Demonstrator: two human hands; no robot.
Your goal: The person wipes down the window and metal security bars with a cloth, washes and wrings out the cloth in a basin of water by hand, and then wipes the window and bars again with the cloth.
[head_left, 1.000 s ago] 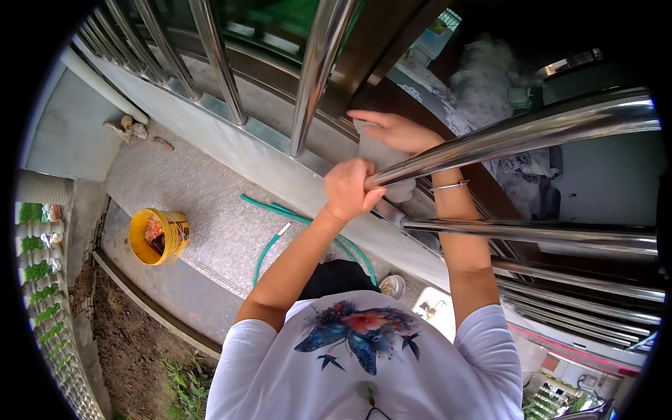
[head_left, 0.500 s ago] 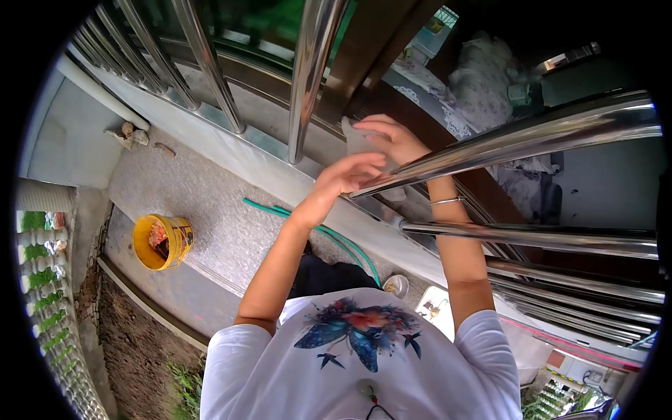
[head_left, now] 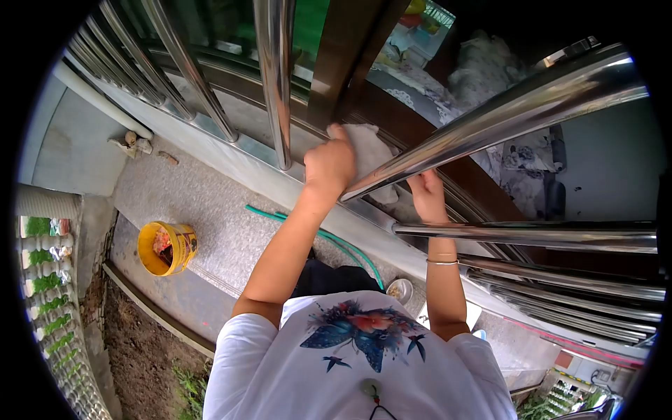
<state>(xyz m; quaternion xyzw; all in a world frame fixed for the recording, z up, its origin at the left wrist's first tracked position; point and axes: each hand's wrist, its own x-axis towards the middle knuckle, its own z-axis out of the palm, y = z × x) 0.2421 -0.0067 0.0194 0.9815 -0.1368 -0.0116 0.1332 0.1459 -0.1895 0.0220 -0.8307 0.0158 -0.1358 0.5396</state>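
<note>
A whitish cloth (head_left: 371, 145) hangs behind a thick shiny metal bar (head_left: 490, 119), partly covered by it. My left hand (head_left: 330, 166) is closed on the cloth's left edge, with the thumb on top, in the gap between two bars. On the other side of the thick bar, my right hand (head_left: 428, 196) is closed in a pinch at the cloth's right side; its fingertips are partly hidden. Behind both hands runs the brown window frame (head_left: 343, 84) with its sill and track.
More metal bars (head_left: 276, 84) stand along the ledge to both sides. On the paving below are a yellow bucket (head_left: 183, 248) with reddish contents, a green hose (head_left: 336, 239) and a small bowl (head_left: 400, 290). Patterned fabric (head_left: 483, 77) lies inside the window.
My left hand has turned and closed on the cloth's left edge. My right hand has moved down and right, closing into a pinch. The cloth now hangs more spread out.
</note>
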